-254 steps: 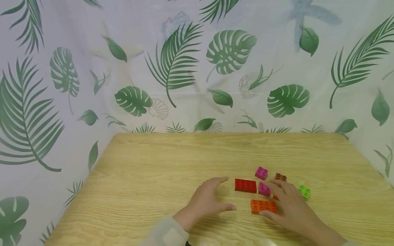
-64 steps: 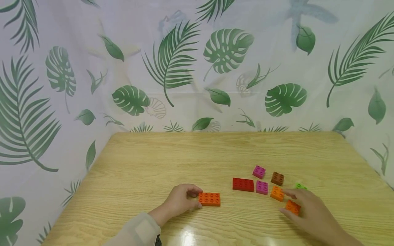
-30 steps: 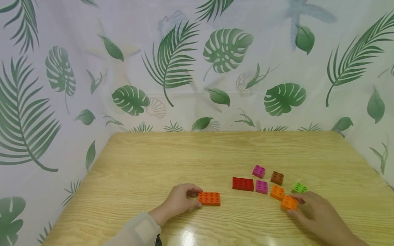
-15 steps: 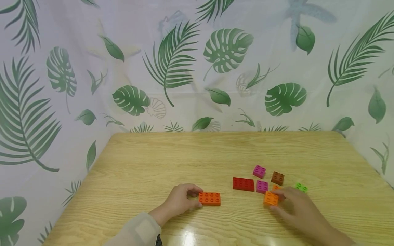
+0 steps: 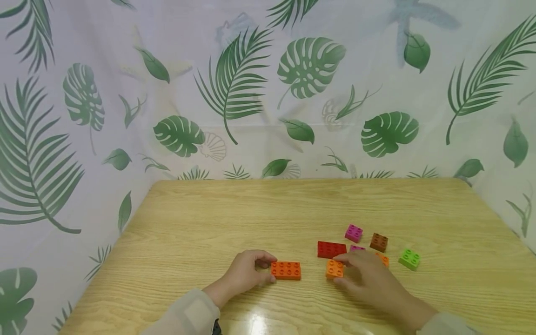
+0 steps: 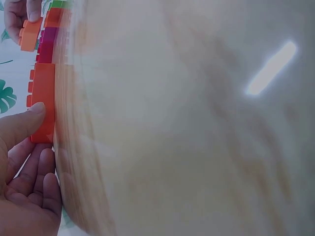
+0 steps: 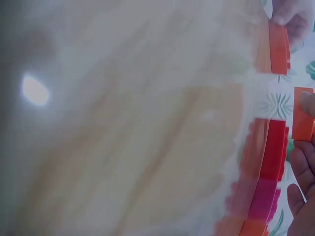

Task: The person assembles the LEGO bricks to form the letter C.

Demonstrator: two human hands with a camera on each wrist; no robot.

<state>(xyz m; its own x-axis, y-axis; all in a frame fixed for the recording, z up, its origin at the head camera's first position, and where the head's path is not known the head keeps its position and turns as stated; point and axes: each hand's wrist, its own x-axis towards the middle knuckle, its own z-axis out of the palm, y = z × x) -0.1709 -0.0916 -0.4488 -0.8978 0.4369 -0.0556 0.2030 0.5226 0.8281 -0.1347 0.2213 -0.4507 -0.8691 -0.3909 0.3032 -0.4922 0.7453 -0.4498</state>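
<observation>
On the wooden table my left hand point(image 5: 243, 273) pinches the left end of a long orange-red toy brick point(image 5: 286, 271) with two rows of studs. My right hand point(image 5: 370, 279) grips a small square orange brick point(image 5: 334, 269) between thumb and fingers, studs up. It is raised off the tabletop in the right wrist view, where the small orange brick point(image 7: 301, 118) shows a flat side. Just behind that hand lies a long red brick point(image 5: 331, 250). The hand partly covers a magenta brick point(image 5: 357, 248) and a second small orange brick point(image 5: 383, 259).
Farther back lie another magenta brick point(image 5: 353, 233) and a brown brick point(image 5: 378, 242). A lime green brick point(image 5: 409, 259) sits at the right. The table point(image 5: 209, 209) ends at a leaf-print cloth point(image 5: 251, 93) behind it.
My right hand has picked up the small orange brick at the right and carried it left, toward the long one. Earlier, the left hand brought the long brick leftward; it now stays still.
</observation>
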